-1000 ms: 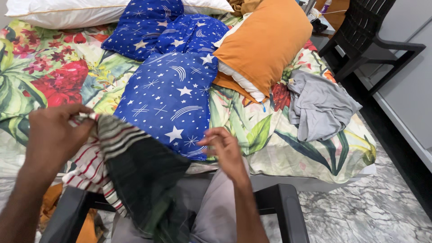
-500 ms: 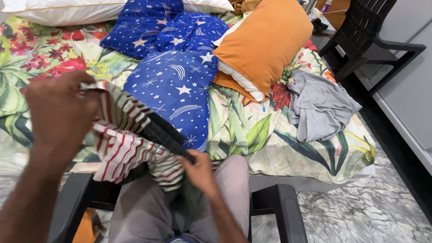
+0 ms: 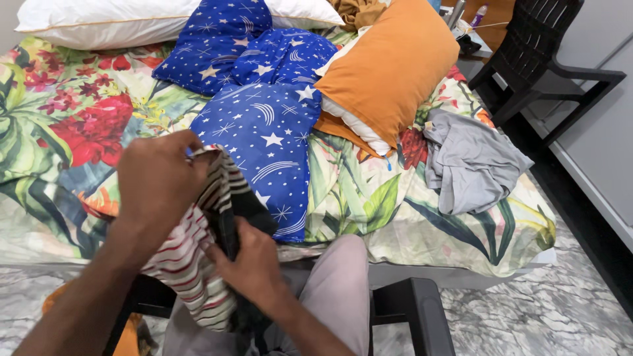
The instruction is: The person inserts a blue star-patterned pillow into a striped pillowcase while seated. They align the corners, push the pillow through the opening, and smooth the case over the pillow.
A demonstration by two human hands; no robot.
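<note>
Bedroom with marble-patterned floor [image 3: 527, 323], seen from a black chair [image 3: 415, 310] at the bed's edge. Striped garment [image 3: 191, 264], soft knit in white, red and dark bands, bunched above the lap. Left hand [image 3: 158, 184] closed, pinching its upper edge; right hand [image 3: 247, 264] clamped on a dark fold lower down. Possibly a slip toward the floor, given loose hanging cloth. Beyond, floral bedsheet [image 3: 369, 198], star-print blue pillowcases [image 3: 264, 138], plump orange pillow [image 3: 389, 66], crumpled grey shirt [image 3: 468, 158], white pillow [image 3: 99, 23].
</note>
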